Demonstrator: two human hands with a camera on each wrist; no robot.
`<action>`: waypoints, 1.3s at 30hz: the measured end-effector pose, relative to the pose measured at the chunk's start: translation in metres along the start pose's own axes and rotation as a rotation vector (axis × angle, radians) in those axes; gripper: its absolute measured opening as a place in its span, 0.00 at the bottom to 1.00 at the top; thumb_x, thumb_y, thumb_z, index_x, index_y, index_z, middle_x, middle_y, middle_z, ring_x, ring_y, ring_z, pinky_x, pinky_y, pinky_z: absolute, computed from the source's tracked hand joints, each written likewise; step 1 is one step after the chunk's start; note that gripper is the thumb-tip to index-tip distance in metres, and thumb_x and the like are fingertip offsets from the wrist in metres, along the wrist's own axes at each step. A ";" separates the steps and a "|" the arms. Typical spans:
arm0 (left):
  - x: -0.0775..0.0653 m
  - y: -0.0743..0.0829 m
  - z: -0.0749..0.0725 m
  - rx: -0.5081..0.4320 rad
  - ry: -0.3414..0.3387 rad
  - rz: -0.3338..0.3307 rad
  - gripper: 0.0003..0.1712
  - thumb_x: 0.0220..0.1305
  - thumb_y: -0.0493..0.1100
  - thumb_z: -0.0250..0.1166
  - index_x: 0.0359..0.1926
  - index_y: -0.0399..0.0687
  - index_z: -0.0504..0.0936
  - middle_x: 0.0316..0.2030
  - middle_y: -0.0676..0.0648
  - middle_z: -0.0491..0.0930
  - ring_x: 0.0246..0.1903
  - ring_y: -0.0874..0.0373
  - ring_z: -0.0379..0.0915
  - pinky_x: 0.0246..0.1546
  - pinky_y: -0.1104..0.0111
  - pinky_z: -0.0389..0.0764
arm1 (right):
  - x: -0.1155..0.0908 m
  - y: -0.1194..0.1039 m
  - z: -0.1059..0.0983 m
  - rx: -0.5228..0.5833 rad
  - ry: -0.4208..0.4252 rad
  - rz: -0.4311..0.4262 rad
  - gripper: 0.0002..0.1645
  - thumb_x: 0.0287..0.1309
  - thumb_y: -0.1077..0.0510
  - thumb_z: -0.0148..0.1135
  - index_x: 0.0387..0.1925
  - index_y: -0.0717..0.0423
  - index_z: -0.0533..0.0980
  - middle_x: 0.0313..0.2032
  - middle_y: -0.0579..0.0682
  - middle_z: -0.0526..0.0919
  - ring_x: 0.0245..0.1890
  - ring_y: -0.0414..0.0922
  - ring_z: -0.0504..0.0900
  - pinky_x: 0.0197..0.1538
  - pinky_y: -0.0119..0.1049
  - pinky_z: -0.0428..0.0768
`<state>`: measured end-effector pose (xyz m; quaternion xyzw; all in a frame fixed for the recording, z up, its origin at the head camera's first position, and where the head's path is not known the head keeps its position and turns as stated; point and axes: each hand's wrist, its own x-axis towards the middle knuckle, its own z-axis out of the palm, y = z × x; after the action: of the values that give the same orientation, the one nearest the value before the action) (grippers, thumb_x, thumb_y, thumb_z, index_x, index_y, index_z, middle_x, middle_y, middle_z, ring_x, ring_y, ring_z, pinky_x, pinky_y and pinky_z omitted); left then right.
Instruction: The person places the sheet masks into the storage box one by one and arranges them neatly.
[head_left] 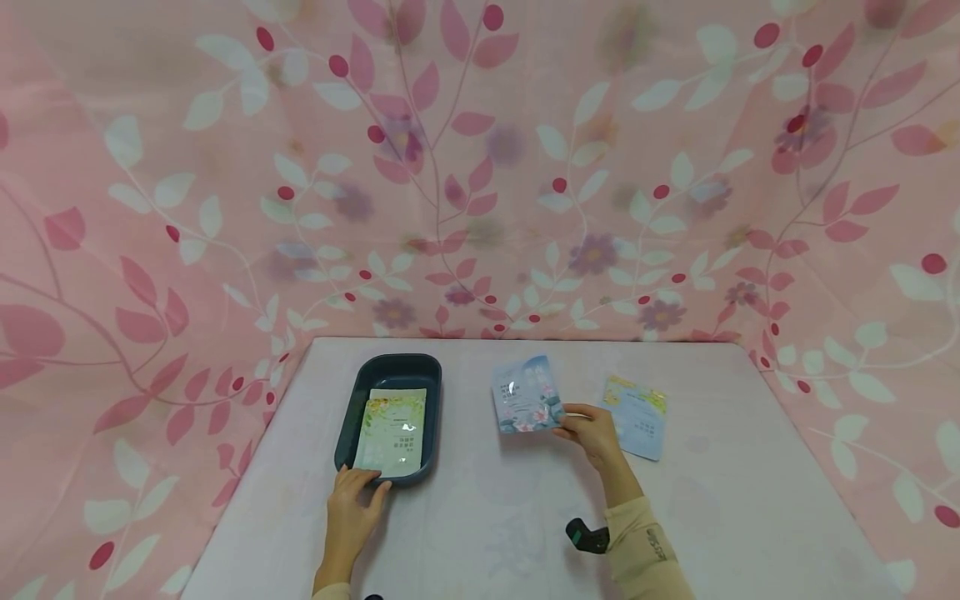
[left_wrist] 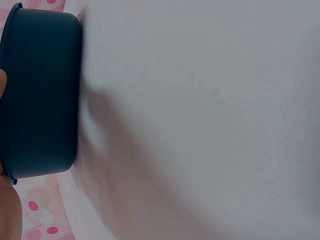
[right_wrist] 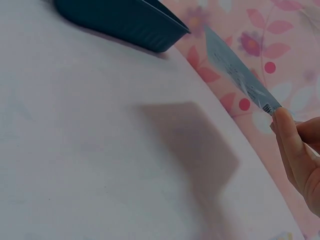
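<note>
In the head view my right hand (head_left: 592, 433) pinches a pale blue floral sachet (head_left: 525, 396) by its lower right corner, holding it above the table. The right wrist view shows that sachet (right_wrist: 240, 72) nearly edge-on, between thumb and fingers. At the near end of a dark blue plastic basin (head_left: 437, 417), my left hand (head_left: 352, 512) holds the rim, fingers over the edge and thumb beside it. A green and yellow floral sachet (head_left: 393, 433) lies inside the basin. Another sachet, blue with a yellow floral top (head_left: 636, 417), lies on the table, partly behind my right hand.
A white cloth covers the table (head_left: 480, 517). Pink floral fabric (head_left: 480, 167) hangs behind it and along both sides. A black strap-like device (head_left: 587, 536) sits at my right wrist, by the beige sleeve (head_left: 648, 550).
</note>
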<state>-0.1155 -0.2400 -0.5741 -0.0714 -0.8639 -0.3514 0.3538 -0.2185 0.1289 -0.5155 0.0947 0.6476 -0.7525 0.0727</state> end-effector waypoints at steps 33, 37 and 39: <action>0.000 0.001 0.000 0.005 0.012 0.014 0.15 0.33 0.25 0.76 0.27 0.31 0.82 0.25 0.41 0.80 0.29 0.49 0.76 0.52 0.39 0.66 | 0.001 -0.001 0.040 -0.032 -0.084 -0.035 0.19 0.54 0.77 0.56 0.49 0.80 0.71 0.33 0.68 0.82 0.22 0.42 0.84 0.33 0.33 0.84; 0.000 0.000 0.000 0.002 0.010 0.018 0.15 0.34 0.25 0.76 0.27 0.31 0.82 0.25 0.42 0.80 0.30 0.49 0.76 0.52 0.39 0.66 | 0.001 -0.001 0.043 -0.023 -0.094 -0.052 0.18 0.53 0.78 0.54 0.48 0.81 0.71 0.33 0.68 0.82 0.22 0.42 0.84 0.33 0.34 0.84; 0.000 0.000 0.000 -0.002 0.012 0.023 0.15 0.33 0.25 0.76 0.27 0.31 0.82 0.25 0.42 0.80 0.30 0.49 0.76 0.51 0.38 0.66 | 0.001 0.000 0.044 -0.014 -0.098 -0.056 0.19 0.53 0.78 0.54 0.48 0.82 0.71 0.32 0.68 0.82 0.22 0.43 0.84 0.33 0.34 0.84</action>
<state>-0.1159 -0.2396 -0.5740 -0.0797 -0.8606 -0.3483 0.3628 -0.2217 0.0857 -0.5091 0.0392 0.6508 -0.7535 0.0841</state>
